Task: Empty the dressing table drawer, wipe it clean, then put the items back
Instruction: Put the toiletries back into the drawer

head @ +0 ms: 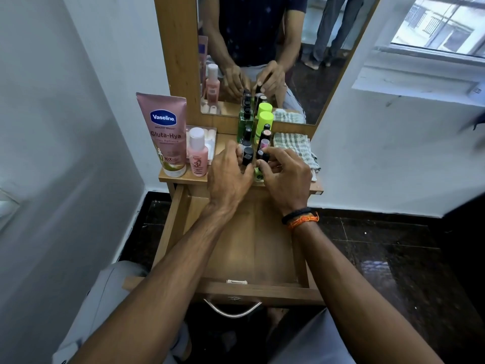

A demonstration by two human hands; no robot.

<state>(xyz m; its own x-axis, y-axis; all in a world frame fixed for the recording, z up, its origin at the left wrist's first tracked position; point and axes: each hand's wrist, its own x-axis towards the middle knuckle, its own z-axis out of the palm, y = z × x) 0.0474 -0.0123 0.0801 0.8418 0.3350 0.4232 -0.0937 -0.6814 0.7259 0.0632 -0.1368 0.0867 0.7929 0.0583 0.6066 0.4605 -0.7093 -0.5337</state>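
Note:
The wooden drawer (pixel 265 248) is pulled out below the dressing table top and its bottom looks bare. On the top stand several small dark bottles and lipsticks in two rows. My left hand (pixel 228 177) curls round a black-capped bottle (pixel 247 155) at the front of the left row. My right hand (pixel 286 177) pinches a small dark tube (pixel 265 157) at the front of the right row. Behind them stand a green bottle (pixel 245 124) and two lime-capped bottles (pixel 264 119). A checked cloth (pixel 294 145) lies to the right.
A pink Vaseline tube (pixel 164 132) and a small pink bottle (pixel 197 153) stand at the left of the table top (pixel 181 178), before a clear box (pixel 210 135). The mirror (pixel 262 56) rises behind. Dark floor (pixel 380 248) lies right; a white wall lies left.

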